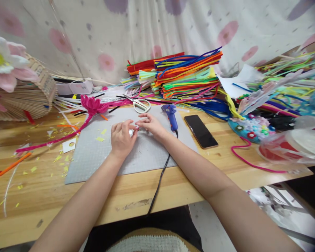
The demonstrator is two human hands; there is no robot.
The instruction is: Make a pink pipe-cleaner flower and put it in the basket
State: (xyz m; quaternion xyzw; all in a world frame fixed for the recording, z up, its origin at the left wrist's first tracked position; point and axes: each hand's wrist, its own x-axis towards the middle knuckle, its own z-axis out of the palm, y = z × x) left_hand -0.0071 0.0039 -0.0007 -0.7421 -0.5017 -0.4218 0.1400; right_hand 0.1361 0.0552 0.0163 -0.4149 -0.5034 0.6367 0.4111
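Note:
Above the grey cutting mat (94, 157), my left hand (122, 139) and my right hand (151, 126) meet fingertip to fingertip. Both pinch at something tiny with white and dark reddish bits, too small to name. Just beyond my fingers lie scissors (141, 105) with pale handles. A blue glue gun (171, 118) rests on the mat to the right of my right hand, its black cord running under my right forearm. To the left, a bright pink flower (92, 105) of fuzzy stems lies with its long stem across the mat's edge.
Bundles of coloured pipe cleaners (186, 73) are piled at the back. A black phone (201, 131) lies right of the mat. A wrapped red-and-white cup (291, 147) stands far right. A wooden-stick craft (31, 94) stands left. Yellow scraps (58, 158) litter the wooden table (42, 196).

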